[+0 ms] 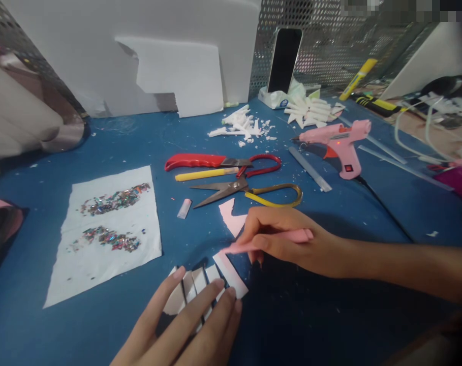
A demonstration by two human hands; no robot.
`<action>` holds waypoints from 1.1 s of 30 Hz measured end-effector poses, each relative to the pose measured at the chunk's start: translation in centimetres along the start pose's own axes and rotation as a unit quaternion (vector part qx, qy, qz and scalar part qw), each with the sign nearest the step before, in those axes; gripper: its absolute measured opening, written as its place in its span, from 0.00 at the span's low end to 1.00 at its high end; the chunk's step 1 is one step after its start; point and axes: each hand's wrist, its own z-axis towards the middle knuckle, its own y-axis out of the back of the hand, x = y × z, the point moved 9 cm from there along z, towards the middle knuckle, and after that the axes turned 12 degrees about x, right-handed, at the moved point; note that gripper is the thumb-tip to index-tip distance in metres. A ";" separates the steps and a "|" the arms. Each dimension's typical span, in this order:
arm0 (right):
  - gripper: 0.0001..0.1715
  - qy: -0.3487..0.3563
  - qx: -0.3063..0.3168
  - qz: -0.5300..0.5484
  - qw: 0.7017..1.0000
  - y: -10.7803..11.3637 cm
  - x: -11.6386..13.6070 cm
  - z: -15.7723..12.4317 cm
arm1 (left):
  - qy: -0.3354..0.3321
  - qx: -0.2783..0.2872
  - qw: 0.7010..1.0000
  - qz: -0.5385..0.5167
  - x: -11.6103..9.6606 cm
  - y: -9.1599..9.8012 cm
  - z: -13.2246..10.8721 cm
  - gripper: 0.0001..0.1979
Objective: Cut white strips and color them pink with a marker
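My left hand (185, 325) lies flat with fingers stretched out, pressing down several white foam strips (231, 274) on the blue table (310, 315). My right hand (287, 239) is closed around a pink pen-like tool (269, 241), whose tip points left and touches the end of the rightmost strip. A pink paper scrap (231, 213) lies just behind the tool.
Scissors (249, 190), a red-handled cutter (200, 161), a yellow stick (206, 174) and a pink glue gun (339, 142) with its cord lie behind. A white sheet with glitter (109, 229) sits left. Foam boards (177, 71), foam scraps (242, 124) and a phone (284, 58) stand at the back.
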 end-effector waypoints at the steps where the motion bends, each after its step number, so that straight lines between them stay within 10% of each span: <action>1: 0.17 0.001 0.013 0.009 1.000 -0.2 0.0 0.1 | 0.001 -0.001 1.000 -0.002 0.0 0.0 0.0 0.14; 33: 0.18 0.014 -0.014 0.011 1.000 0.2 0.3 0.0 | -0.006 0.002 1.000 -0.003 -0.1 0.0 -0.1 0.15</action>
